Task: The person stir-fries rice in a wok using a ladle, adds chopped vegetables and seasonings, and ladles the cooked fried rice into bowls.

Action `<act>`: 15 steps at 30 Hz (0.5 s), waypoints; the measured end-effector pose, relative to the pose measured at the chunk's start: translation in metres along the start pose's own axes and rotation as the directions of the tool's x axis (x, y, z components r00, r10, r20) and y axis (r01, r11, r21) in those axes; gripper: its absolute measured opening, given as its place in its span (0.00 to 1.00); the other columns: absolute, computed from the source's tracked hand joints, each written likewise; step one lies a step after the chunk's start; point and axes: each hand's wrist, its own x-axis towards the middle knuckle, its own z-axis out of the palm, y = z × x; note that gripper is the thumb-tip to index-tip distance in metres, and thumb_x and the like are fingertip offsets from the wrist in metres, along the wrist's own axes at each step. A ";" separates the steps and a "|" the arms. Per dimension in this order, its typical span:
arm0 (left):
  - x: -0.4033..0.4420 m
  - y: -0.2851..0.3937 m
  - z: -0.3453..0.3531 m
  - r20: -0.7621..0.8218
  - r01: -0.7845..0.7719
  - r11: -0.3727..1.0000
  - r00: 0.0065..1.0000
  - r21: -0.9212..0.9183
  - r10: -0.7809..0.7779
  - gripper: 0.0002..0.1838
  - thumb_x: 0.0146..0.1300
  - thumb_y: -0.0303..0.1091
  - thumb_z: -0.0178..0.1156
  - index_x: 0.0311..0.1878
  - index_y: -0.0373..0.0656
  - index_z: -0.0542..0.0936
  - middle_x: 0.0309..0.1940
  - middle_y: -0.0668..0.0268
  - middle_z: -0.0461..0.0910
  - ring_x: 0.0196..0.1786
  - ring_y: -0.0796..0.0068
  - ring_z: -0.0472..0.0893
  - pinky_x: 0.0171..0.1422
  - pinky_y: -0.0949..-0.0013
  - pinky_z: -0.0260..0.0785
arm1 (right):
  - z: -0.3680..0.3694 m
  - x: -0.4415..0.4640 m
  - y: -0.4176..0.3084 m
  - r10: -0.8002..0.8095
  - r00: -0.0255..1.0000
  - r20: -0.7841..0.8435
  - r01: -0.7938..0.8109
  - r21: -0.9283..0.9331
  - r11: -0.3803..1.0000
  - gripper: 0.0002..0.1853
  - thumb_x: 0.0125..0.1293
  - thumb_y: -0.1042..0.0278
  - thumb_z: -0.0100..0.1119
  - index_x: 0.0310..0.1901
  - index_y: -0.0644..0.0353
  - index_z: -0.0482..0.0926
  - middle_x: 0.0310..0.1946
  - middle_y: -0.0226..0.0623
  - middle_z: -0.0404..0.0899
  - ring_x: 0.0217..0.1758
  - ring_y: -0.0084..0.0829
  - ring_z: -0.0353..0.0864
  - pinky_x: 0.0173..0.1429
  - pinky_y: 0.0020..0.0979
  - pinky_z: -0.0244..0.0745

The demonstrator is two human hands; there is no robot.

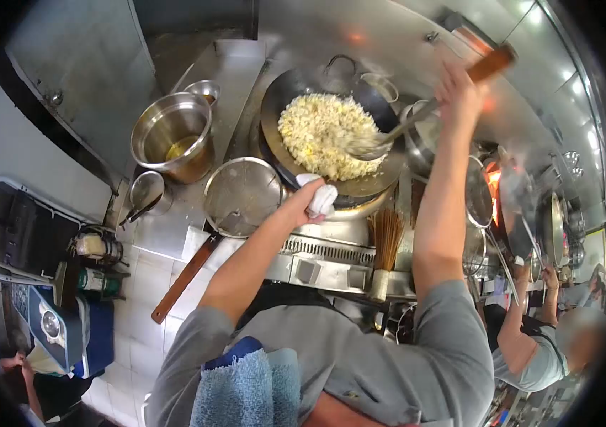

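Note:
A large black wok sits on the stove, with a heap of pale yellow fried rice inside. My left hand is closed around a folded white cloth at the wok's near rim; whether a handle lies under the cloth is hidden. My right hand, raised at the right, grips a long wok ladle near its wooden handle end. The ladle's metal head rests in the right side of the rice and is smeared by motion, so its exact shape is hard to make out.
A round strainer with a wooden handle lies left of the wok. Beyond it stand a deep steel pot of yellowish liquid and a small steel pot. A bamboo brush leans at the stove front. Another person works near flames at right.

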 end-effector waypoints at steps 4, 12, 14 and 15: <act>0.002 -0.001 0.000 -0.018 -0.009 1.000 1.000 0.003 0.009 0.17 0.55 0.57 0.54 0.38 0.56 0.76 0.32 0.73 0.77 0.35 0.74 0.75 0.37 0.65 0.70 | 0.001 -0.014 0.046 -0.051 0.995 -0.086 0.048 -0.037 0.998 0.13 0.56 0.70 0.55 0.18 0.55 0.64 0.11 0.23 0.57 0.10 0.19 0.56 0.16 0.23 0.51; 0.005 -0.003 0.000 -0.022 0.008 1.000 1.000 -0.019 -0.009 0.15 0.56 0.54 0.54 0.38 0.56 0.77 0.31 0.72 0.78 0.33 0.74 0.76 0.33 0.66 0.68 | 0.010 0.056 0.096 -0.103 0.959 -0.264 0.084 -0.083 0.993 0.11 0.57 0.69 0.54 0.19 0.58 0.68 0.11 0.25 0.62 0.11 0.23 0.61 0.18 0.29 0.58; 0.001 0.007 0.004 -0.034 0.008 1.000 0.999 -0.031 -0.009 0.16 0.56 0.55 0.54 0.38 0.55 0.76 0.31 0.72 0.77 0.33 0.74 0.76 0.32 0.66 0.68 | 0.026 0.060 0.077 0.040 0.988 -0.146 -0.028 0.087 0.996 0.12 0.56 0.72 0.56 0.19 0.57 0.65 0.10 0.25 0.59 0.10 0.22 0.58 0.16 0.27 0.54; -0.004 -0.001 0.003 -0.045 0.033 0.999 0.998 -0.037 -0.035 0.16 0.56 0.55 0.55 0.38 0.55 0.76 0.32 0.72 0.77 0.33 0.74 0.76 0.32 0.66 0.68 | 0.022 0.049 0.058 0.064 0.994 -0.085 -0.054 0.118 0.992 0.12 0.55 0.73 0.56 0.19 0.57 0.65 0.10 0.25 0.59 0.10 0.21 0.58 0.16 0.27 0.53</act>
